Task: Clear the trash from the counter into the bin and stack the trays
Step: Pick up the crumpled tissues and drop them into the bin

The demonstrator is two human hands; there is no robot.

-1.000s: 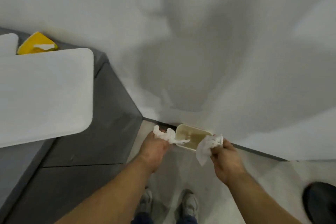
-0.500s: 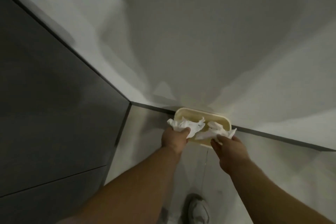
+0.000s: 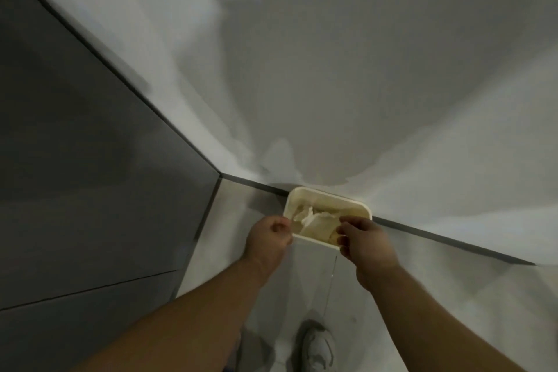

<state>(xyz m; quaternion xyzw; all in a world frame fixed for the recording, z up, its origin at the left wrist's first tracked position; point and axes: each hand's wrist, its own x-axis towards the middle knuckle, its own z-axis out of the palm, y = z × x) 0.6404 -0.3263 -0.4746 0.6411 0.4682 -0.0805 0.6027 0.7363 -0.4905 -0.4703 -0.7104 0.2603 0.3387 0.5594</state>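
Down at the near edge of the floor (image 3: pixel 241 205), one pale shoe (image 3: pixel 318 347) pokes in. Further out, the left hand (image 3: pixel 268 235) is balled up with nothing in it, just beside the left rim of the cream bin (image 3: pixel 329 195). The right hand (image 3: pixel 365 240) hangs loosely bent and empty over its near right corner. Crumpled tissues (image 3: pixel 314 220) sit inside. The bin's backed against the dark skirting (image 3: pixel 453 240), with bare floor either side.

Cream rectangular bin (image 3: pixel 327 199) on the floor against the wall, open-topped, crumpled white tissues (image 3: pixel 314 222) inside
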